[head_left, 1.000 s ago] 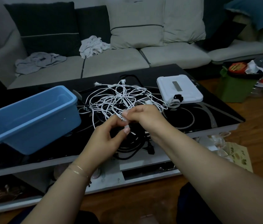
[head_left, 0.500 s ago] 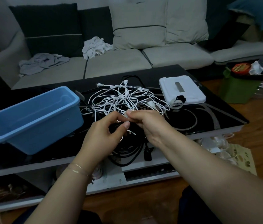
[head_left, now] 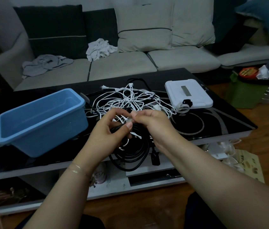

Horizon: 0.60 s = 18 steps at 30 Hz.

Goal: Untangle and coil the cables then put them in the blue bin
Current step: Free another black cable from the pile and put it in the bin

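While my left hand (head_left: 109, 133) and right hand (head_left: 153, 123) both pinch one strand of the white cables (head_left: 127, 103) snarled mid-table beside the blue bin (head_left: 39, 119) at the left edge, untangling looks barely begun; next I'd tease this strand free.

No legible text or labels

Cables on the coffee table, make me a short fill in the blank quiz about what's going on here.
1. The bin on the table is coloured ____.
2. Inside, the bin holds ____ cables.
3. Both hands, left and right, pinch a ____ cable.
4. The black cable loops over the table's ____ edge.

Missing words: blue; no; white; near
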Tool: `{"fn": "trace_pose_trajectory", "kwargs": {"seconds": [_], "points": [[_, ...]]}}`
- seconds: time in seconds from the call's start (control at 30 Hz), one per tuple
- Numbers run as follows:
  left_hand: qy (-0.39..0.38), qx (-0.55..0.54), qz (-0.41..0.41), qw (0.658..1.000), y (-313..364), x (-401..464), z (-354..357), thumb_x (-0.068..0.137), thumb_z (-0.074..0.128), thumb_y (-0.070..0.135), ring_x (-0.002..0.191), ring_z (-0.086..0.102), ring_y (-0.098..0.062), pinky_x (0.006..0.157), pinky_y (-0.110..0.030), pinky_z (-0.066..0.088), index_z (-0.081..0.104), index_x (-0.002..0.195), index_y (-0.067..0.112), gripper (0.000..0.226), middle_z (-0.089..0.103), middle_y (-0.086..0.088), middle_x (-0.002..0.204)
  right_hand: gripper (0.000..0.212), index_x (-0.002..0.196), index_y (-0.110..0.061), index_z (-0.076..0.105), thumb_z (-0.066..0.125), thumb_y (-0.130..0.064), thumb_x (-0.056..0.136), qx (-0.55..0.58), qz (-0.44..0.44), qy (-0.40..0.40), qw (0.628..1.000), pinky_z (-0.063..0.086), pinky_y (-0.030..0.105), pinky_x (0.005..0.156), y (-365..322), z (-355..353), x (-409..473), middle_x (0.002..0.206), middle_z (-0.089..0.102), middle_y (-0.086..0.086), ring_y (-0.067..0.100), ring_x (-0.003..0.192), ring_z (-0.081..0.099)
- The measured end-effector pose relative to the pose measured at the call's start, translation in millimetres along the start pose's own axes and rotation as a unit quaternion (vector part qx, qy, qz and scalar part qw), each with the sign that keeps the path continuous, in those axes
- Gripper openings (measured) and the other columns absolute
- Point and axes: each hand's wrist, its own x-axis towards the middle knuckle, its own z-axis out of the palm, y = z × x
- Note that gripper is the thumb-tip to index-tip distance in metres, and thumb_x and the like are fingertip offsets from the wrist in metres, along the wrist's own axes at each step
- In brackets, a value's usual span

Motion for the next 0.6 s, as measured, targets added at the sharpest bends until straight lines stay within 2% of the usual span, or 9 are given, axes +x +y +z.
{"fn": "trace_pose_trajectory", "kwargs": {"seconds": [0.13, 0.27, 0.37, 0.5, 0.6], "points": [[0.006, -0.024, -0.058, 0.998, 0.9, 0.7, -4.2, 0.091, 0.065, 0.025, 0.041, 0.047, -0.007, 0.04, -0.018, 0.037, 0.05, 0.107, 0.028, 0.022, 0.07, -0.006, 0.067, 0.012, 0.076, -0.016, 0.069, 0.067, -0.01, 0.087, -0.113, -0.09, -0.026, 0.989, 0.053, 0.018, 0.063, -2.3, 0.0, 0.0, 0.067, 0.071, -0.003, 0.007, 0.064, 0.066], [-0.018, -0.012, -0.086, 0.996, 1.8, 1.9, -6.5, 0.092, 0.063, 0.022, 0.041, 0.046, -0.008, 0.041, -0.019, 0.039, 0.052, 0.11, 0.02, 0.021, 0.071, -0.006, 0.069, 0.02, 0.075, -0.023, 0.068, 0.068, -0.006, 0.085, -0.198, -0.164, -0.069, 0.964, 0.053, 0.027, 0.075, -5.1, -1.3, -1.0, 0.072, 0.07, -0.004, 0.008, 0.07, 0.065], [-0.041, -0.033, -0.098, 0.994, 2.0, 2.4, -8.5, 0.093, 0.062, 0.019, 0.039, 0.043, -0.01, 0.042, -0.021, 0.041, 0.052, 0.11, 0.012, 0.021, 0.071, -0.008, 0.07, 0.023, 0.076, -0.027, 0.068, 0.069, -0.006, 0.084, -0.247, -0.211, -0.089, 0.942, 0.05, 0.021, 0.074, -7.5, -3.5, -2.8, 0.072, 0.067, -0.012, 0.001, 0.072, 0.062], [-0.05, -0.047, -0.092, 0.993, 0.9, 1.0, -10.2, 0.093, 0.061, 0.016, 0.04, 0.043, -0.011, 0.045, -0.025, 0.047, 0.051, 0.108, 0.011, 0.019, 0.07, -0.008, 0.07, 0.023, 0.079, -0.03, 0.068, 0.069, -0.008, 0.085, -0.284, -0.23, -0.097, 0.926, 0.049, 0.019, 0.078, -9.0, -4.5, -3.2, 0.074, 0.067, -0.017, -0.004, 0.076, 0.062], [-0.044, -0.058, -0.089, 0.993, -1.9, 0.7, -12.4, 0.094, 0.06, 0.015, 0.04, 0.042, -0.01, 0.045, -0.025, 0.047, 0.05, 0.108, 0.012, 0.018, 0.068, -0.005, 0.067, 0.018, 0.085, -0.026, 0.069, 0.067, -0.008, 0.087, -0.309, -0.225, -0.11, 0.918, 0.052, 0.029, 0.086, -9.1, -3.9, -1.9, 0.083, 0.069, -0.013, 0.004, 0.085, 0.066]]}}
